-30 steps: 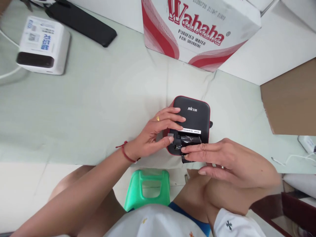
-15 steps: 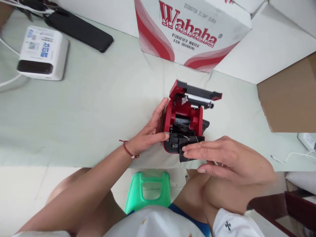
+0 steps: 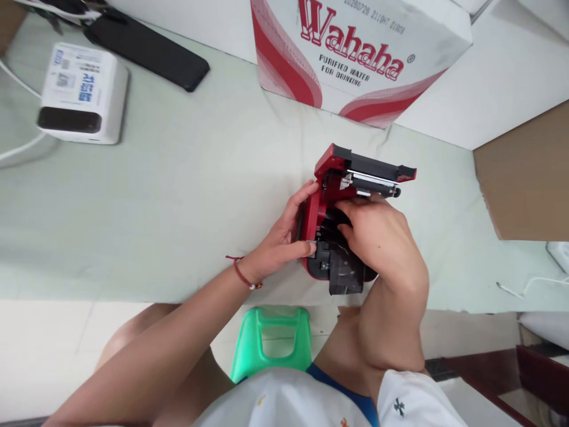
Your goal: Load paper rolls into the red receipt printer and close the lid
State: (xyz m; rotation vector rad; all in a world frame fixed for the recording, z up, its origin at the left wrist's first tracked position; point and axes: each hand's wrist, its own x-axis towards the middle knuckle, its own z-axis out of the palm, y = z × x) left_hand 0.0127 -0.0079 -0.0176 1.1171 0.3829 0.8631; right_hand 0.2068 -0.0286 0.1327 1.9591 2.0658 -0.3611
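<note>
Head view: The printer (image 3: 316,220) sits on the table (image 3: 200,178), close to the near edge and a bit right of the middle. Its lid (image 3: 367,169) stands open at the far side. The right hand (image 3: 377,237) covers most of the open inside. Its fingers bend down into the printer and the tips are hidden, so I cannot tell if they hold anything. A dark shiny strip (image 3: 345,276) hangs out of the near side, under the right wrist. What it is made of is hard to tell.

The left hand (image 3: 280,240) holds the printer's left side. Its fingers lie close together on the red wall, and the thumb presses a small grey tab at the near left corner.

A big box (image 3: 355,53) stands just past the lid, cut off at the top. A brown board (image 3: 524,178) is at the right edge. Far left sit a white box (image 3: 82,92) and a flat black thing (image 3: 149,47). A thin white wire (image 3: 524,284) lies at the near right.

There is open table to the left of the printer. A green stool (image 3: 271,341) shows below the table edge, between the knees.
</note>
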